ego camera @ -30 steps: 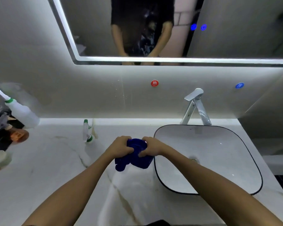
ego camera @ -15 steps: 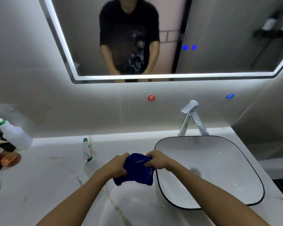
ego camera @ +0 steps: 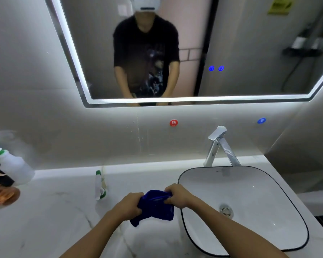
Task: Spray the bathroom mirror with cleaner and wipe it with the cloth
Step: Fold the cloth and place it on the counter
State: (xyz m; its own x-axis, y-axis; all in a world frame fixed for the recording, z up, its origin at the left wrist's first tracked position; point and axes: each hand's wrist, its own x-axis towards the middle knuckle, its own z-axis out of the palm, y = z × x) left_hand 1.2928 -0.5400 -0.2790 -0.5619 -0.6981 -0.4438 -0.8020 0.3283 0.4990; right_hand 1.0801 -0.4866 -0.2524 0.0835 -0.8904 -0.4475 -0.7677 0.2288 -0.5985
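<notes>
Both hands, left hand (ego camera: 130,205) & right hand (ego camera: 177,195), fingers clamped on blue cloth (ego camera: 155,206) at lower centre, above bench (ego camera: 54,211). Vs. 1 s ago: cloth pulled wider, view tilted up to mirror (ego camera: 241,53). Wiping likely imminent. Spray bottle (ego camera: 99,185) left of cloth, untouched.

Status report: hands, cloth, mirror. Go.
Left hand and right hand both gripping blue cloth above counter. Mirror untouched. Spray bottle on counter, nothing blocking.

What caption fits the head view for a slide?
Both hands, left hand and right hand, grip a blue cloth beside the sink, below the lit mirror.
</notes>
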